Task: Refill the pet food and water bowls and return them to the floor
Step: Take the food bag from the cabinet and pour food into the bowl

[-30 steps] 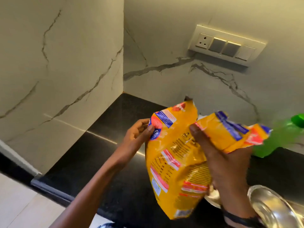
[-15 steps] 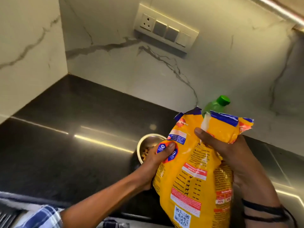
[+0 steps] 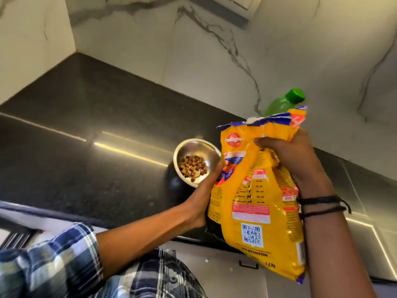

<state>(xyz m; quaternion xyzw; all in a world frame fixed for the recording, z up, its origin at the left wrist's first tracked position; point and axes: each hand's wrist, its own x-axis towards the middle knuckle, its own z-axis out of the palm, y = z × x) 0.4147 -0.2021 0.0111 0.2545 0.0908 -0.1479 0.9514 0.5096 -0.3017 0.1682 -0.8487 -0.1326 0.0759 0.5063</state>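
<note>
A yellow pet food bag (image 3: 255, 194) with a torn-open top is held upright over the black counter (image 3: 90, 134). My left hand (image 3: 206, 190) grips its lower left side. My right hand (image 3: 294, 155) clutches the bag near its top right. Just left of the bag, a steel bowl (image 3: 194, 147) sits on the counter with a small heap of brown kibble (image 3: 193, 167) in it. My left hand's fingers are close to the bowl's right rim. A green bottle (image 3: 283, 103) with a green cap stands behind the bag, mostly hidden.
Marbled white walls (image 3: 193, 50) close the counter at the back and left, meeting in a corner. The counter's front edge runs below my left forearm, with a grey cabinet front and a handle (image 3: 248, 265) beneath. A switch plate (image 3: 242, 5) is high on the wall.
The view has tilted down and right, so the bowl with kibble is now fully seen. The bag has come more upright, with both hands still on it.
</note>
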